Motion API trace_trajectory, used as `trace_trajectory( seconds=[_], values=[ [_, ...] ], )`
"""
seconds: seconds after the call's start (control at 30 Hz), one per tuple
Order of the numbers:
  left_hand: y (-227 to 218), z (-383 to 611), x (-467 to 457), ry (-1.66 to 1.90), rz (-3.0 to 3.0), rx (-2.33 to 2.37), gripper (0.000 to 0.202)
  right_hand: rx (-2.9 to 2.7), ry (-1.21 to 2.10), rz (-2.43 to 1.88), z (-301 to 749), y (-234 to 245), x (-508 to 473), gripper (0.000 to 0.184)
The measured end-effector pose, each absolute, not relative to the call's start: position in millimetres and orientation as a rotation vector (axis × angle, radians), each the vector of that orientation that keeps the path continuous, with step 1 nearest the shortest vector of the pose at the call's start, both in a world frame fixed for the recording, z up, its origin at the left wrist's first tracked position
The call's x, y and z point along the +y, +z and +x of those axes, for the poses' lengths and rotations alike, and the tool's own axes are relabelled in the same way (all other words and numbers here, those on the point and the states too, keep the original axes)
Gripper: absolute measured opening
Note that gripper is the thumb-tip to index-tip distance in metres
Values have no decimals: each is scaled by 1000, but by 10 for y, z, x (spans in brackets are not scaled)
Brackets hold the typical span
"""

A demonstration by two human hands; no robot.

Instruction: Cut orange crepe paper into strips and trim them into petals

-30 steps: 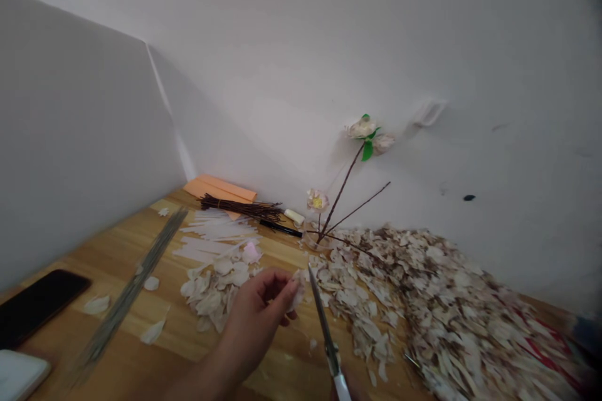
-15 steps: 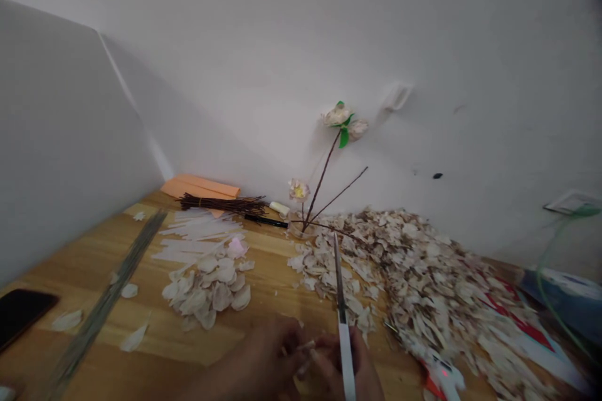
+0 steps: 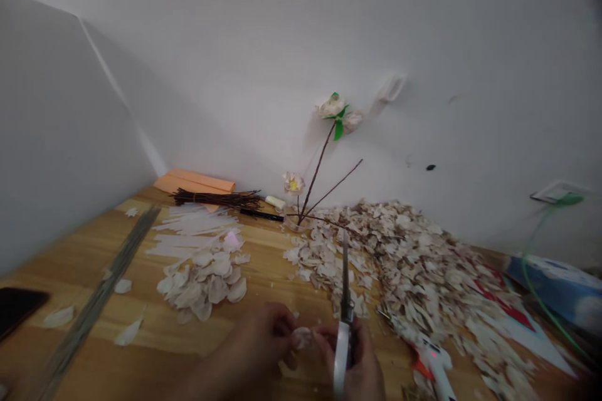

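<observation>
A small pale petal (image 3: 301,338) is pinched in the fingertips of my left hand (image 3: 263,341), low in the middle of the view. My right hand (image 3: 362,366) is closed around scissors (image 3: 343,338) with white handles, their dark blades pointing away from me. The thumb and a finger of that hand reach to the petal's right edge. Beyond my left hand lies a small heap of pale petals (image 3: 207,285). A far larger heap of dried petals (image 3: 423,257) spreads beyond the scissors and to the right.
Flowers with green leaves (image 3: 335,111) stand on brown stems against the wall. Dark twigs (image 3: 216,198), orange paper (image 3: 195,180), white strips (image 3: 192,225) and a black pen (image 3: 261,215) lie at the back. Left are thin wires (image 3: 108,288) and a phone (image 3: 21,307); right, a glue gun (image 3: 435,357).
The petal between my hands now shows more plainly, and my left hand sits a little farther left. The scissors have turned, with the tips shifted right. The whole view has shifted slightly.
</observation>
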State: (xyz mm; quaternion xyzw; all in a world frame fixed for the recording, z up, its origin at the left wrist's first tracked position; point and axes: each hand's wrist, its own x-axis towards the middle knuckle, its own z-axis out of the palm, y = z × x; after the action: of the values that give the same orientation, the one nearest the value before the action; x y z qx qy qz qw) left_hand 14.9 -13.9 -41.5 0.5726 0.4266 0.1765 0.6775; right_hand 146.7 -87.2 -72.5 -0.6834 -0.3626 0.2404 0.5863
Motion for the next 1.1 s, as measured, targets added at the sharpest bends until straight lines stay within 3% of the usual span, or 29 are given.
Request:
trace_trajectory(
  seconds=[0.37, 1.1],
  values=[
    [-423, 111, -152, 414, 1445, 932, 18, -853, 804, -1522, 1458, -755, -871, 33],
    [-323, 44, -82, 224, 1383, 800, 25, -782, 868, -1462, 1395, -700, -870, 37]
  ],
)
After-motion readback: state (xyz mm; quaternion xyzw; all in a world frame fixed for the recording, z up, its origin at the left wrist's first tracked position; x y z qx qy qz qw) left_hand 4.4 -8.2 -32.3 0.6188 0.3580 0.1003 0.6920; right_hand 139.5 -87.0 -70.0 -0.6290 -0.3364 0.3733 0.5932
